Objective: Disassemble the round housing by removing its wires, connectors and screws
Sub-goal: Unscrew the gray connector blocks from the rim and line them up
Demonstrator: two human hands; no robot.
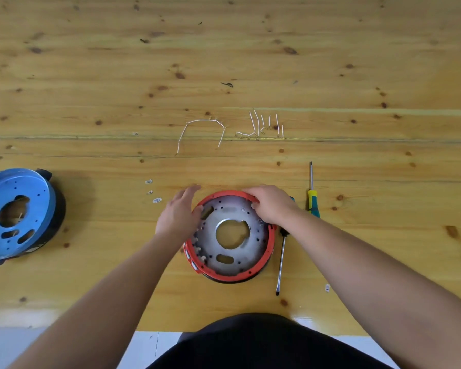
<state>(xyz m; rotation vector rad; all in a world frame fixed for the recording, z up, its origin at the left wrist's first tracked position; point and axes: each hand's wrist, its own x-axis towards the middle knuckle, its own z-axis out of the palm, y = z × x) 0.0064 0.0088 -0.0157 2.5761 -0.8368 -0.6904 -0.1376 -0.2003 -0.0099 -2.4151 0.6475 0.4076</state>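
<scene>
Head view: round housing (230, 237) between both hands, right hand (270, 205) curled on rim, left hand (177, 213) flat.

Wooden table (357, 62), round housing (230, 235), blue housing (16, 209), wires (261, 126), screwdrivers (312, 193)

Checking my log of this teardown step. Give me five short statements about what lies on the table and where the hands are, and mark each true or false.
1. Both hands are at the round housing with the red ring. True: the left hand touches its left edge, the right hand grips its far rim.
2. The blue housing lies to the right of the red one. False: it lies far to the left.
3. Removed white wires lie on the table beyond the housing. True.
4. The right hand holds a screwdriver. False: both screwdrivers, the long one and the yellow-and-teal one, lie on the table to the right.
5. Small connectors lie left of the left hand. True.
</scene>
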